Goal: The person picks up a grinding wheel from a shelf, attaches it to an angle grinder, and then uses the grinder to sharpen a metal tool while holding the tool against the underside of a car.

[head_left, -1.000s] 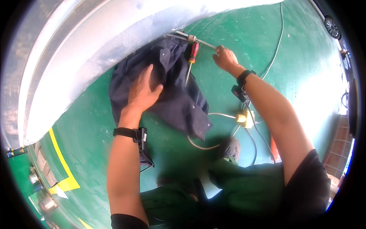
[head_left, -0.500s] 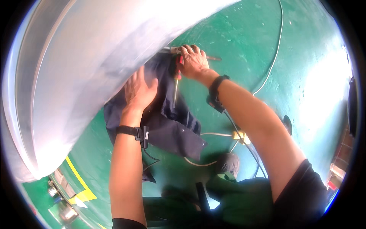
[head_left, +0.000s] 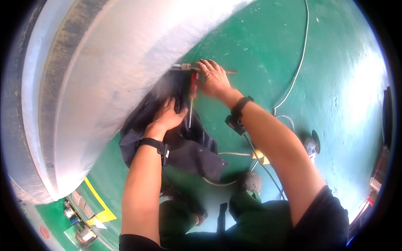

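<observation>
My left hand lies with its fingers spread on a crumpled dark cloth garment, close to the curved pale panel on the left. My right hand is at the garment's far right corner, its fingers bent over a long rod-like tool. That tool has a metal end on the left and a thin brown end beyond the hand; its middle is hidden. Beside my right thumb a screwdriver with a red handle lies on the garment, its shank toward me.
A large curved, dirty-edged panel fills the left. A pale cable runs over the green floor. A yellow block and an angle grinder sit past my right forearm. Yellow tape marks the floor at lower left.
My left hand has drawn back from the panel's edge, toward me and to the right over the garment. My right hand stays by the tools; the whole view has shifted slightly.
</observation>
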A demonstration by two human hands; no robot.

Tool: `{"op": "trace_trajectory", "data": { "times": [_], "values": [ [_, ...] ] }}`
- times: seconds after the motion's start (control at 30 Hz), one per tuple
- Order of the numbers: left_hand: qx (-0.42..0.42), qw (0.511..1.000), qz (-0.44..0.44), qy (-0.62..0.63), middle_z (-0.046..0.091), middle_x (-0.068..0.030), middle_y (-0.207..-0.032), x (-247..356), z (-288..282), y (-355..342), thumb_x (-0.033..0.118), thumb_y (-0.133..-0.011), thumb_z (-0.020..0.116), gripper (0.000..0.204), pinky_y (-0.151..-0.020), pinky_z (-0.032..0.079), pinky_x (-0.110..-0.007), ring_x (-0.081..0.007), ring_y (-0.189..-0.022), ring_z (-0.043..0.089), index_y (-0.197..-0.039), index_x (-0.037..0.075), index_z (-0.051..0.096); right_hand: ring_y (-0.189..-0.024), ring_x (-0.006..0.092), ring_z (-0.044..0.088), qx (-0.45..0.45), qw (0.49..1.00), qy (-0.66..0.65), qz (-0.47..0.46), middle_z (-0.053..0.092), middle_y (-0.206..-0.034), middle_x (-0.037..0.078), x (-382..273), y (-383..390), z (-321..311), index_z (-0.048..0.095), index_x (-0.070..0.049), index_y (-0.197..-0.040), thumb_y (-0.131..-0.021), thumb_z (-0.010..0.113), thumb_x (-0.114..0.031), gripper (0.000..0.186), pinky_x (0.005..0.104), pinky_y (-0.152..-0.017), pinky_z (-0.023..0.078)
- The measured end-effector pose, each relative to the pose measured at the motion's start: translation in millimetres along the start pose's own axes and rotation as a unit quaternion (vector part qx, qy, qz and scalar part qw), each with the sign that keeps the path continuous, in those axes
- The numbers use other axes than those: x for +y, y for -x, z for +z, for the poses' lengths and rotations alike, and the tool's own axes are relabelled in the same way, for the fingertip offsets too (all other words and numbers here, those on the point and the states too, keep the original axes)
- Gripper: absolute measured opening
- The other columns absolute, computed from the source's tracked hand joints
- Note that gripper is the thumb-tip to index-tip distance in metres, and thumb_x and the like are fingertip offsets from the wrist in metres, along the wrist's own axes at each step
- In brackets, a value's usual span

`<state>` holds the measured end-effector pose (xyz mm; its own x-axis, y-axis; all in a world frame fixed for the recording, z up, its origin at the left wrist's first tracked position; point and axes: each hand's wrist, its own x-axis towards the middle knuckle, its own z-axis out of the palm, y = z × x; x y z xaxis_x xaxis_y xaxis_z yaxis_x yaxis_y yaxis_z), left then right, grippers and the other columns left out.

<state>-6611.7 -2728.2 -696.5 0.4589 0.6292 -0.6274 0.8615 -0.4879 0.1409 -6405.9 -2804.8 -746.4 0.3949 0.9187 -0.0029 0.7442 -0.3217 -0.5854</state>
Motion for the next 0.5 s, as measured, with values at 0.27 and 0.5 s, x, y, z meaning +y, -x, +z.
{"op": "trace_trajectory", "data": {
  "times": [0.27, 0.5],
  "values": [
    [0.108, 0.991, 0.028, -0.078, 0.066, -0.036, -0.104, 9.6, -23.7, -31.4, 0.053, -0.098, 0.044, 0.07, -0.099, 0.047, -0.052, -0.0486, -0.108, 0.062, -0.097, -0.012, 0.07, -0.094, 0.0327, 0.067, 0.038, 0.984, -0.098, 0.143, 0.07, -0.097, 0.018, 30.8, 69.2, -163.3, 0.066, 0.0, -0.115, -0.092, 0.061, -0.026, 0.035, 0.0393, -0.088, 0.053],
    [0.263, 0.945, 0.192, 0.041, 0.066, -0.0316, -0.1, 91.6, -55.1, -22.1, 0.044, -0.1, 0.049, 0.054, -0.091, 0.047, -0.053, -0.0475, -0.1, 0.062, -0.096, -0.006, 0.067, -0.072, 0.0119, 0.06, 0.165, 0.918, -0.181, 0.313, 0.068, -0.08, 0.008, 58.9, 304.1, -285.3, 0.068, 0.002, -0.095, -0.095, 0.06, -0.029, 0.032, 0.0308, -0.066, 0.05]
  ]
}}
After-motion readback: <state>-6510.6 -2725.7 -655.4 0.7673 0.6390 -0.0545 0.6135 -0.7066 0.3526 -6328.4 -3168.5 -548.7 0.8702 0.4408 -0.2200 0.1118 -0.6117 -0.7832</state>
